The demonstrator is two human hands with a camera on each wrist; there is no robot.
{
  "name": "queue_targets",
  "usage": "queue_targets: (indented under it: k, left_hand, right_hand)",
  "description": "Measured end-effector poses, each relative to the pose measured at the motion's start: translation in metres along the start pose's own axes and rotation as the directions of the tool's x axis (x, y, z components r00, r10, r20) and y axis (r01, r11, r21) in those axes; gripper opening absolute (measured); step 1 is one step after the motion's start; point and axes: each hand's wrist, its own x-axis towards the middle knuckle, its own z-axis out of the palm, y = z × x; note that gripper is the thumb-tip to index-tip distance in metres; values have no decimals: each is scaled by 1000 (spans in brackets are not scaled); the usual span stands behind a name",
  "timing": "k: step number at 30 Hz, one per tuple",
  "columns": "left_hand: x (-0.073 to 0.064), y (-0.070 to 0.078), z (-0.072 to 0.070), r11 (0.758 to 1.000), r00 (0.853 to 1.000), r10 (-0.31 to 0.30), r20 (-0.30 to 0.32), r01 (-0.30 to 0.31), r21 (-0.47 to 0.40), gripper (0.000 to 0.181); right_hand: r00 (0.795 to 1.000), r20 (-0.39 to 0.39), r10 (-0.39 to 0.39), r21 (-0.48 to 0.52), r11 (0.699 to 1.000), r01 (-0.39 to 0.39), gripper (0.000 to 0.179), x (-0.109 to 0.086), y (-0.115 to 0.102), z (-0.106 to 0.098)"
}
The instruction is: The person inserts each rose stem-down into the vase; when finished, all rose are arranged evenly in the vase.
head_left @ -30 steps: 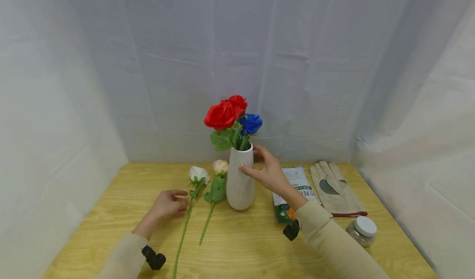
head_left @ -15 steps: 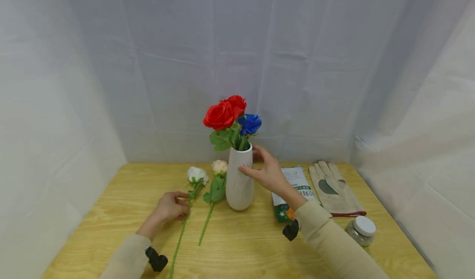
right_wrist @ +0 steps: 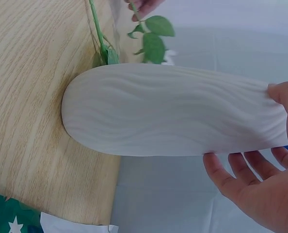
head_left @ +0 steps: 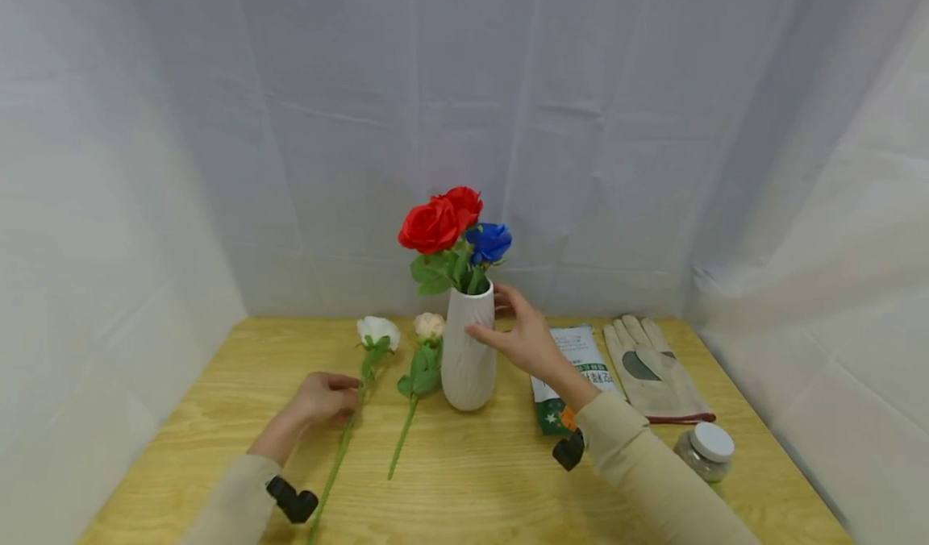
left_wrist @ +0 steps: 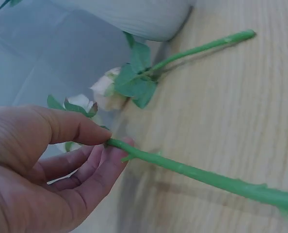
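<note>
My left hand (head_left: pixel 319 401) pinches the green stem (left_wrist: pixel 197 174) of a white rose (head_left: pixel 379 333) between thumb and fingertips, below its leaves. The lower stem slants toward the table's front edge. My right hand (head_left: pixel 530 341) holds the upper part of a white vase (head_left: pixel 468 368) with rippled sides, its thumb on the front and fingers on the far right side. The vase stands upright, bearing two red roses (head_left: pixel 430 226) and a blue rose (head_left: pixel 489 243). Between the white rose and the vase lies a peach rose (head_left: pixel 430 326) with green leaves and a short stem.
Right of the vase lies a white and green printed packet (head_left: pixel 576 359), partly behind my right forearm. Beside it are pale work gloves (head_left: pixel 656 376) and a white-lidded jar (head_left: pixel 707 451). White cloth (head_left: pixel 464 85) hangs behind and at both sides of the wooden table (head_left: pixel 464 488).
My left hand has closed on the white rose's stem and shifted it left, its bloom turning more upright. The right hand and the vase have stayed in place.
</note>
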Motion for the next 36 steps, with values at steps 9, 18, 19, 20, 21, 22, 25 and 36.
queue_targets:
  k: [9, 18, 19, 20, 21, 22, 25, 36]
  left_hand:
    - [-9, 17, -20, 985, 996, 69, 55, -59, -164, 61]
    - [-20, 38, -33, 950, 992, 126, 26, -113, -291, 67]
    - [-20, 39, -34, 945, 992, 126, 16, -115, -305, 66]
    - [-21, 41, -35, 942, 992, 126, 3, -119, -312, 65]
    - [-22, 43, -35, 939, 992, 128, -9, -124, -321, 65]
    - [-22, 44, -35, 935, 991, 129, -18, -128, -331, 64]
    - [-24, 49, -36, 906, 988, 145, -49, -153, -396, 61]
    - [-34, 81, -36, 747, 960, 220, -171, -279, -603, 33]
  right_hand:
    - [1000, -2, -7, 2, 1000, 7, 79, 1, 1, 0]
    - [1000, -6, -13, 4, 1000, 13, 79, 2, 2, 1]
    - [1000, -6, -13, 5, 1000, 13, 79, 2, 2, 1]
    - [1000, -6, -13, 5, 1000, 13, 79, 2, 2, 1]
    - [1000, -5, -14, 6, 1000, 14, 79, 2, 2, 1]
    - [1000, -5, -14, 6, 1000, 14, 79, 2, 2, 1]
    - [1000, -5, -14, 3, 1000, 14, 79, 1, 1, 1]
    - [1000, -5, -27, 1, 1000, 27, 77, 1, 2, 1]
